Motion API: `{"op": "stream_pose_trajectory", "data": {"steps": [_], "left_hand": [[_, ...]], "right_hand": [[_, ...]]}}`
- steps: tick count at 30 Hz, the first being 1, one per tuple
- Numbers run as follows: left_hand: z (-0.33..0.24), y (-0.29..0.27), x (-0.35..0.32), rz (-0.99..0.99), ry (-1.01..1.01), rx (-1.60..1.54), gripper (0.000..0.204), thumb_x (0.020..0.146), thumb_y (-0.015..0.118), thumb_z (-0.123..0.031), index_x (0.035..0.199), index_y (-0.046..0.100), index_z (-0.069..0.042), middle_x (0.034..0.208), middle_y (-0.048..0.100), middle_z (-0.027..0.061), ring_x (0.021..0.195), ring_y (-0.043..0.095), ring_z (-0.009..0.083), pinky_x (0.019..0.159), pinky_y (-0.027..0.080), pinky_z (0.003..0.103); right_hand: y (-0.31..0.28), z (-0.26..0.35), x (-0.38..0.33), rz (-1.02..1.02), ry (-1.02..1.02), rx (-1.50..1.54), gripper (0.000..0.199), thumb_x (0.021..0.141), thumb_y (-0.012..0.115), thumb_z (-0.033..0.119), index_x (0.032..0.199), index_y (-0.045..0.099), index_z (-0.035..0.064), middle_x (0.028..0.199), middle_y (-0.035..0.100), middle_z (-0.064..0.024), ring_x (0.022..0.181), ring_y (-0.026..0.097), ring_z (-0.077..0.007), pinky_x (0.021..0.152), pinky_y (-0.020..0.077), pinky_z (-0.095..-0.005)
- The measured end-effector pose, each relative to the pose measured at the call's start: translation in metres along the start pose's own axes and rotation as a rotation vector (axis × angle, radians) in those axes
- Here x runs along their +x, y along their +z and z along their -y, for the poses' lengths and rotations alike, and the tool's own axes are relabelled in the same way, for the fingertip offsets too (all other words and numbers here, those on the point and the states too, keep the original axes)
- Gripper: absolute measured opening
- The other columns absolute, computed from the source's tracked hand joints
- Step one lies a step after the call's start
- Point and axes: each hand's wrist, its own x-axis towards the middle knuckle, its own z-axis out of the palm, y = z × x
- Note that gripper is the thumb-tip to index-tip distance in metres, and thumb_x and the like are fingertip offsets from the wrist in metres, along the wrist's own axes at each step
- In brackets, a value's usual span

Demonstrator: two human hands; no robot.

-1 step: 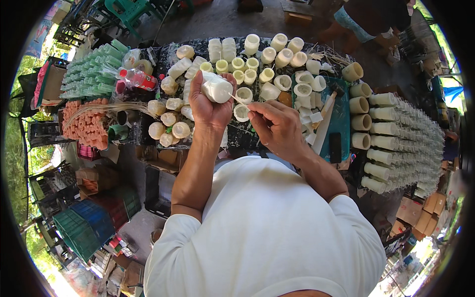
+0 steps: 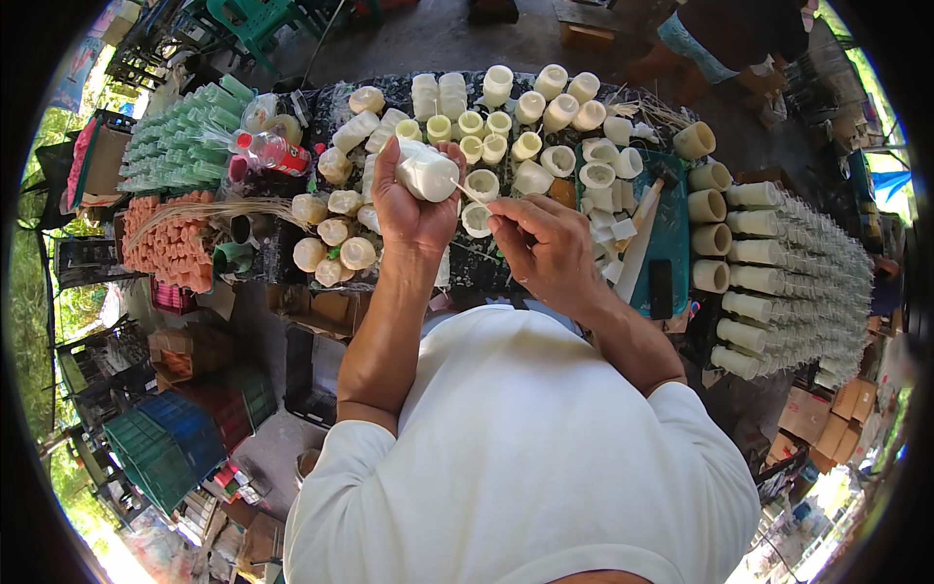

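— How many hands are at work?
— 2: the left hand [image 2: 409, 209] holds 1 white cup [image 2: 426, 171], and the right hand [image 2: 545, 248] holds 1 thin stick [image 2: 477, 198].
— Bottles?
— 1 clear plastic bottle with a red label [image 2: 275, 152], upper left of the frame.
— Stacks of cups?
— Too many to count exactly. At the right edge, about 7 long lying rows of white cups [image 2: 808, 282]; upper left, several rows of green cups [image 2: 180, 136]; below them, 1 block of orange cups [image 2: 170, 243].
— Anything else single?
— 1 teal tray [image 2: 671, 234] right of centre, 1 green plastic chair [image 2: 255, 19] at the top, and 1 other person [image 2: 749, 39] at the upper right.
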Motion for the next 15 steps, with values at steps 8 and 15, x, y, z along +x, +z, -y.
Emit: {"op": "stream_pose_trajectory", "data": {"steps": [8,15], "left_hand": [[-0.026,-0.008,-0.028,-0.010,0.197,0.180,0.044,0.099,0.069,-0.031,0.122,0.048,0.000,0.101,0.060,0.0135,0.098,0.065,0.0300,0.097,0.056,0.048],[-0.033,-0.014,-0.042,0.060,0.319,0.370,0.037,0.100,0.067,-0.030,0.118,0.051,-0.002,0.102,0.062,0.0115,0.096,0.067,0.0273,0.093,0.057,0.048]], "right_hand": [[0.033,0.020,-0.002,0.049,-0.028,-0.024,0.012,0.088,0.073,0.004,0.100,0.073,0.0022,0.078,0.068,-0.0130,0.063,0.067,-0.0290,0.056,0.0520,-0.0386],[0.044,0.026,0.002,0.052,-0.059,-0.089,0.010,0.088,0.074,0.007,0.097,0.071,0.0044,0.078,0.066,-0.0117,0.065,0.067,-0.0315,0.057,0.0517,-0.0410]]}}
